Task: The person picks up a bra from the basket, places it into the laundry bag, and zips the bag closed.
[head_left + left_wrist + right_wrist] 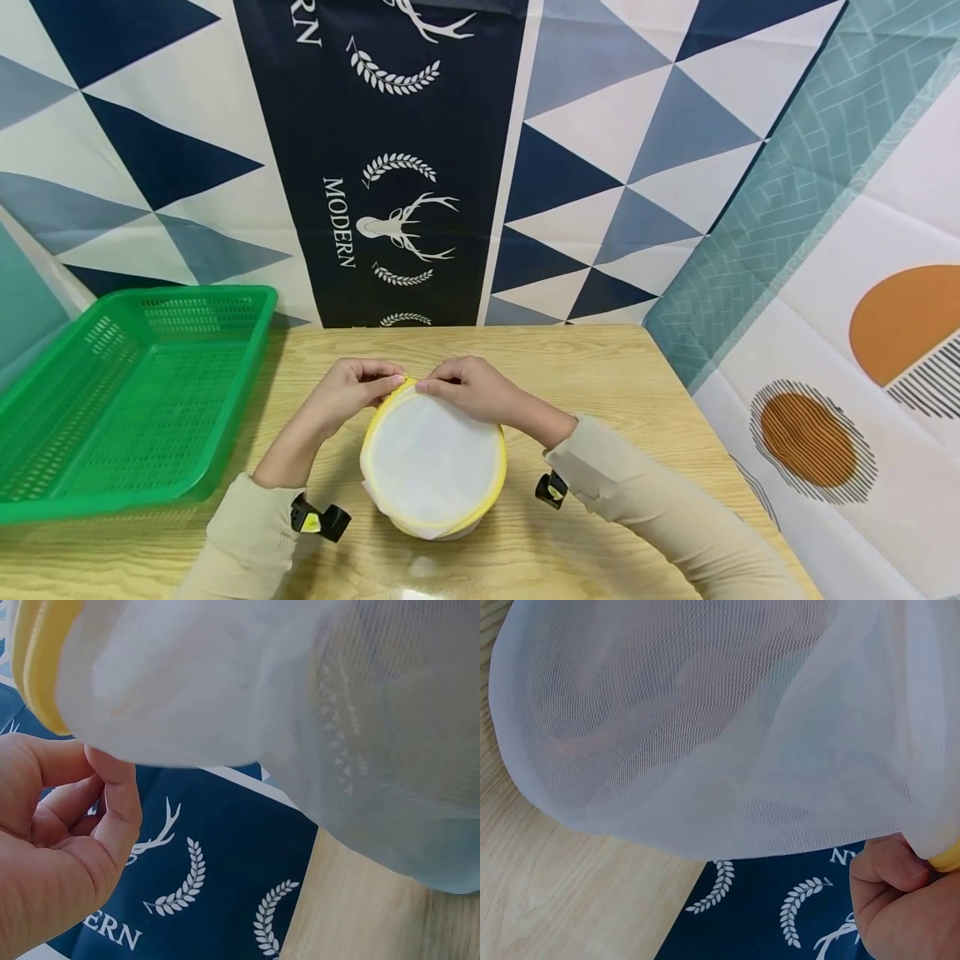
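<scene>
A white mesh laundry bag (438,462) with a round top and a yellow zipper edge (497,483) stands over the table between both hands. At the far side of its rim, my left hand (352,393) pinches the yellow edge between thumb and finger. Just right of it, my right hand (477,392) grips the same rim, its thumb over the white top. The left wrist view shows the bag's sheer side wall (187,682) beside the pinching fingers. In the right wrist view the mesh (667,735) hangs down; what it contains cannot be made out.
A green perforated plastic basket (150,400) stands at the left of the wooden table (600,367). Behind the table hangs a patterned cloth (405,167) with triangles and deer heads. Another printed cloth (825,350) closes off the right side.
</scene>
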### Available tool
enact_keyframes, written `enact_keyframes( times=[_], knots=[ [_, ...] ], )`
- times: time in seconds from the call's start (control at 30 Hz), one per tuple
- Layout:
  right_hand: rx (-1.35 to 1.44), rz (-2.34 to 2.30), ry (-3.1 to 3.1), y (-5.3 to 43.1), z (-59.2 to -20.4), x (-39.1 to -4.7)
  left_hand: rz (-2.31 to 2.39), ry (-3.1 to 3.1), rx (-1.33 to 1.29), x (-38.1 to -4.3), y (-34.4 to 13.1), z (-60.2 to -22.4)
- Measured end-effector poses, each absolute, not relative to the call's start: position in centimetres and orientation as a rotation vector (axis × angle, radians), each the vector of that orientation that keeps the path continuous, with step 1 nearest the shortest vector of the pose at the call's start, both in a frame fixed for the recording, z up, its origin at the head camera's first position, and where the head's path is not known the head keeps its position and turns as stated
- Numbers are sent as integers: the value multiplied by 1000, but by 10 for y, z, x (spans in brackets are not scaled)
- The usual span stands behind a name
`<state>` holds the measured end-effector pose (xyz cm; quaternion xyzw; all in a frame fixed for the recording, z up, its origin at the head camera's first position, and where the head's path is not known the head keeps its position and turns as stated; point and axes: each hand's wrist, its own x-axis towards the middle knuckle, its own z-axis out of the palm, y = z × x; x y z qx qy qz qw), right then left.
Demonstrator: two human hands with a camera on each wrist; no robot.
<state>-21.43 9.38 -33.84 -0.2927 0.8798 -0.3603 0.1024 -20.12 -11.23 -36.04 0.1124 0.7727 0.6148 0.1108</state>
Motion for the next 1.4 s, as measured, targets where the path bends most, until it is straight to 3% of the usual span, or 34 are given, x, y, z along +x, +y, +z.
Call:
enact_keyframes(
  times=[1.4],
  knots=[
    [-816, -1068, 2629, 101, -337, -213, 1828, 2252, 370, -198, -116, -365]
  ],
)
